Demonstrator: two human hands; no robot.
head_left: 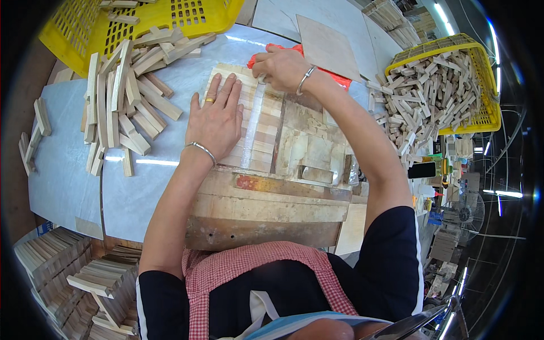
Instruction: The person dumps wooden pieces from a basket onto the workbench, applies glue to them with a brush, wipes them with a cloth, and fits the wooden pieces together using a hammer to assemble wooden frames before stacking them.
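The person's left hand point(215, 122) lies open and flat, its fingers a little spread, on a row of pale wooden strips point(265, 129) near the middle of the frame. There is a ring on one finger of it. The right hand point(280, 68) is higher in the frame, with its fingers bent inward, at the upper end of a clear shiny band point(253, 122) which runs down across the strips. What these fingers grip, I cannot tell, because the hand covers it. Each wrist wears a silver-coloured bracelet.

The strips lie side by side on a worn wooden board point(309, 141), and the long curved front of this board reaches close to the person's checked apron point(249, 258). Behind the right hand some red plastic point(340, 80) shows, partly under a thin square panel point(327, 48).

On the pale tabletop point(147, 198), to the left of the left hand, many loose wooden pieces point(130, 85) are heaped across one another. A yellow crate point(68, 42) stands just beyond them, at the upper left of the frame. Another yellow basket point(494, 116), at the upper right, is tilted and full of short wooden blocks point(436, 90). At the lower left, curved wooden pieces point(54, 255) stand in stacks.
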